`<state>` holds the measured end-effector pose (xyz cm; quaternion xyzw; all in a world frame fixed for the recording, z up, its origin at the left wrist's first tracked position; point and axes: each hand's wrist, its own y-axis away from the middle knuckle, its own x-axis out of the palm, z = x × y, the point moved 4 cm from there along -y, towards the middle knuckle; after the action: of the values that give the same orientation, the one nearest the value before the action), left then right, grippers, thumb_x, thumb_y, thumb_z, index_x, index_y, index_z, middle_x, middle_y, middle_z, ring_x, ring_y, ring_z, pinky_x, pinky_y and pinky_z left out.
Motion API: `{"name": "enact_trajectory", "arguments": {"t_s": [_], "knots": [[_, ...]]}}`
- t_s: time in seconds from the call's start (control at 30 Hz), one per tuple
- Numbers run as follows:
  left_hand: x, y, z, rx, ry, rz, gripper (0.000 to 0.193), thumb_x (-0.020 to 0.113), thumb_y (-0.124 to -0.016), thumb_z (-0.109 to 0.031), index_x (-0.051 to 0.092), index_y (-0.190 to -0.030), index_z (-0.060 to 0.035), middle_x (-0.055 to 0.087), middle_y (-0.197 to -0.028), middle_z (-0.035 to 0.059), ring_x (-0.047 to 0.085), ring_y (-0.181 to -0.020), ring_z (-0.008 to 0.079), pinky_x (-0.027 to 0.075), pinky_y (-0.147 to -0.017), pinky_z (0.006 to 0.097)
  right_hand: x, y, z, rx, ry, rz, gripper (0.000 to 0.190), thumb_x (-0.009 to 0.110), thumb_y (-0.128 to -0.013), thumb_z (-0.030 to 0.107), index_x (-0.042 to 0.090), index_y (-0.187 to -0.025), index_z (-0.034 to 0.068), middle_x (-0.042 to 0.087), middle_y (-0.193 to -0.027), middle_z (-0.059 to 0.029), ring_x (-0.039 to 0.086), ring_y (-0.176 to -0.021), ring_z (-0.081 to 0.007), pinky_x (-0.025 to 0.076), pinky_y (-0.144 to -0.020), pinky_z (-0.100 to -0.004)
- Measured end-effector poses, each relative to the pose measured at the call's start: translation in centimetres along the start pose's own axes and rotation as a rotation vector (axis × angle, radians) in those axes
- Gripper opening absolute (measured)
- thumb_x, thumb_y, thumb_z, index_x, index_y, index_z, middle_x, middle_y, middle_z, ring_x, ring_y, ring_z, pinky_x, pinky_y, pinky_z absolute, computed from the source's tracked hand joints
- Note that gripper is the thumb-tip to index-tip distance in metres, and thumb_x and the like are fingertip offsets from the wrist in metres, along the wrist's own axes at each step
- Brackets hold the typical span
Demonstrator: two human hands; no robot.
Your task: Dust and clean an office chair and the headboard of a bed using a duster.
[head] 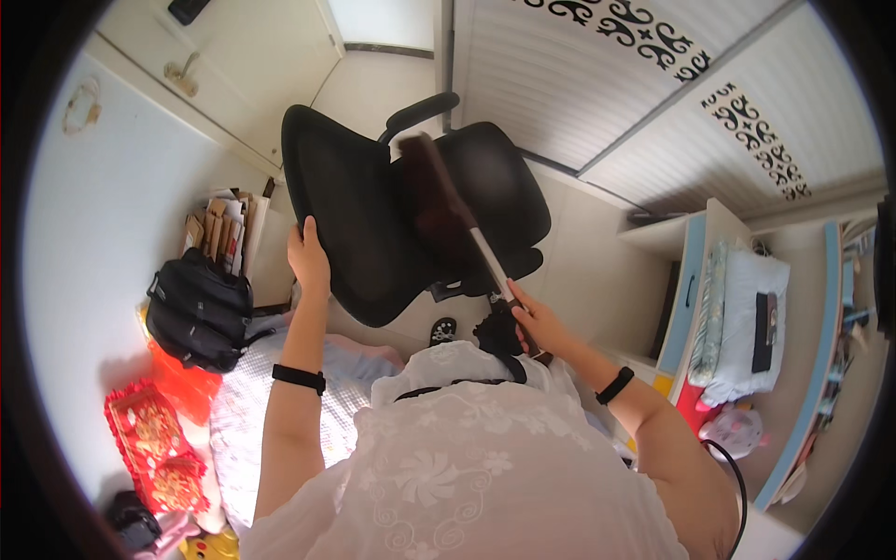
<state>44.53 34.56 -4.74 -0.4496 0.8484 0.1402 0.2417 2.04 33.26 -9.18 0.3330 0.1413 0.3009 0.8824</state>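
Observation:
A black office chair (353, 224) stands before me, its backrest towards my left and its seat (493, 175) to the right. My left hand (309, 257) holds the outer edge of the backrest, thumb on the near face and the other fingers mostly hidden. In my right hand (539, 322) is the handle of a long brush with dark brown bristles (437, 199). Its head lies over the area between backrest and seat and looks slightly blurred. Whether the bristles touch the chair I cannot tell.
On the left, a black backpack (199, 311) rests by the bed (280, 420), near flattened cardboard (220, 227) and red cushions (154, 441). White sliding doors (595, 84) stand behind the chair. Shelves with folded bedding (752, 322) are on the right. A shoe (442, 330) shows below.

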Motion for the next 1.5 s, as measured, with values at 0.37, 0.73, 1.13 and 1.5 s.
{"name": "enact_trajectory", "arguments": {"t_s": [0.37, 0.73, 1.13, 1.5], "knots": [[-0.7, 1.7, -3.9, 0.151, -0.551, -0.204, 0.041, 0.049, -0.096, -0.038, 0.057, -0.117, -0.0043, 0.066, -0.096, 0.0186, 0.064, -0.089, 0.0370, 0.048, -0.076, 0.0426, -17.1, -12.2, 0.3, 0.084, 0.688, -0.021, 0.056, 0.049, -0.095, 0.025, 0.029, -0.146, 0.036, 0.059, -0.064, -0.0140, 0.059, -0.047, -0.0260, 0.049, -0.049, -0.0393], [0.2, 3.4, -5.2, 0.062, -0.852, -0.269, 0.043, 0.041, -0.096, -0.047, 0.058, -0.117, -0.0127, 0.067, -0.091, 0.0217, 0.065, -0.085, 0.0410, 0.051, -0.073, 0.0500, -17.9, -15.4, 1.6, -0.397, 1.378, 0.179, 0.053, 0.050, -0.093, 0.029, 0.033, -0.141, 0.045, 0.064, -0.075, -0.0140, 0.065, -0.072, -0.0315, 0.052, -0.065, -0.0432], [0.0, 6.0, -4.8, -0.047, -0.857, -0.357, 0.047, 0.038, -0.096, -0.053, 0.058, -0.112, -0.0134, 0.068, -0.090, 0.0201, 0.065, -0.085, 0.0417, 0.051, -0.071, 0.0516, -30.1, -13.8, -4.3, -0.114, 0.428, -0.468, 0.052, 0.049, -0.094, 0.024, 0.035, -0.144, 0.021, 0.063, -0.068, -0.0191, 0.061, -0.047, -0.0285, 0.051, -0.050, -0.0411], [-2.6, 4.1, 0.3, 0.293, -0.653, -0.236, 0.041, 0.046, -0.098, -0.035, 0.060, -0.122, -0.0055, 0.062, -0.114, 0.0193, 0.061, -0.100, 0.0352, 0.049, -0.083, 0.0396, -27.3, -6.6, -7.2, -0.159, 1.159, -0.093, 0.042, 0.047, -0.092, 0.037, 0.047, -0.134, 0.029, 0.068, -0.091, -0.0144, 0.066, -0.083, -0.0343, 0.051, -0.070, -0.0487]]}}
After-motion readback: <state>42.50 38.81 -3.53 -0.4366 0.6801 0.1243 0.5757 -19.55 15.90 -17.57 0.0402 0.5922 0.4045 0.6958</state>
